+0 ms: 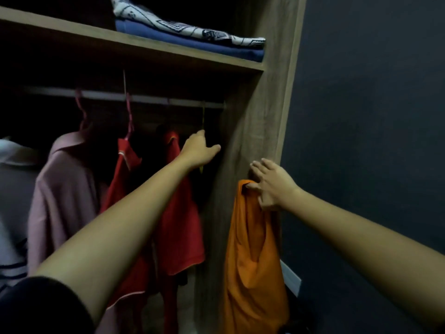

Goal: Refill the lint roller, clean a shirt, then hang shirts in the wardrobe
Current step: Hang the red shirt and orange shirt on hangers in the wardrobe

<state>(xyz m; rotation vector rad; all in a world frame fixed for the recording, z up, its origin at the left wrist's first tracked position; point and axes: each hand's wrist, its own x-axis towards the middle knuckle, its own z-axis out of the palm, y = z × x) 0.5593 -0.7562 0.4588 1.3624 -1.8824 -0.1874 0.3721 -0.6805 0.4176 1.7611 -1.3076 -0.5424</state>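
Orange shirt (252,249) dangling limp against the wardrobe's side panel (243,131), yellow hanger (203,119) up at the rail (144,98), red shirts (178,213) and pink shirt (62,189) hanging inside.

At centre frame, a narrow dark gap is lying open under the rail (149,98), between the nearest red shirt (178,213) and the wardrobe's side panel (260,131). The left hand (201,150), gripping a yellow hanger (203,116), is filling most of it. Further left, another red shirt (125,179) and a pink shirt (65,189) are crowding the rail. The shelf (134,44) is capping the space above. At lower right, the orange shirt (252,249), hanging from the right hand (269,184), is draping across the panel's front.
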